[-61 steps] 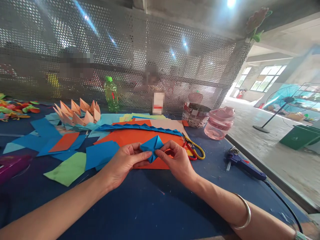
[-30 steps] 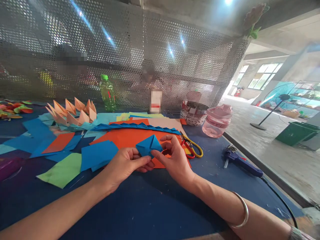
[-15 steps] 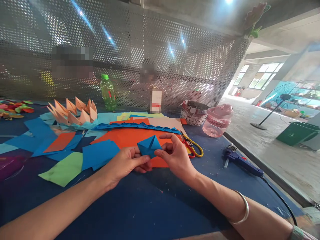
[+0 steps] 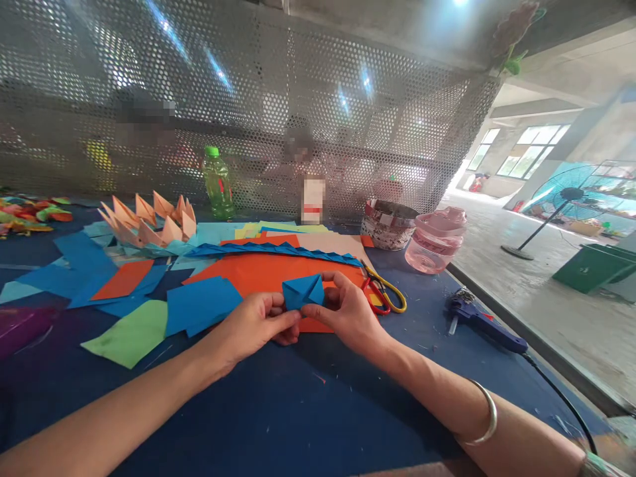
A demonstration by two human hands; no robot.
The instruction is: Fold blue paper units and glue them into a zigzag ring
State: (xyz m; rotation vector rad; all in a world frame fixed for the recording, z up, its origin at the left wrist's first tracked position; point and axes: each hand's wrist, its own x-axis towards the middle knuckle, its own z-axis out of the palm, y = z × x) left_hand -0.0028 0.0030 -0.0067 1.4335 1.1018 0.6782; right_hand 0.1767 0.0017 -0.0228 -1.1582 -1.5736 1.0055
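The folded blue paper (image 4: 303, 291) is held just above the orange sheet (image 4: 258, 273) at mid-counter, pinched from both sides. The left hand (image 4: 253, 324) has its grip closed on the lower left corner, and the right hand (image 4: 348, 315) grips the right side between thumb and forefinger.

Near of the hands, the counter (image 4: 298, 411) shows its dark blue top, flecked with small scraps, down to the picture's near edge. On the left, loose blue squares (image 4: 201, 305) and a green sheet (image 4: 129, 338) lie just beside the left wrist. On the right, scissors (image 4: 385, 291) lie close to the right hand. Farther right, a glue gun (image 4: 479, 324) sits near the counter's right edge, its cord trailing off toward the near right. A perforated metal screen (image 4: 348, 99) walls off the far side.

Fingers hide the paper's lower edge, and both forearms are cut off by the frame. The label on the green bottle (image 4: 217, 182) is too small to read, and the figures behind the screen are blurred.
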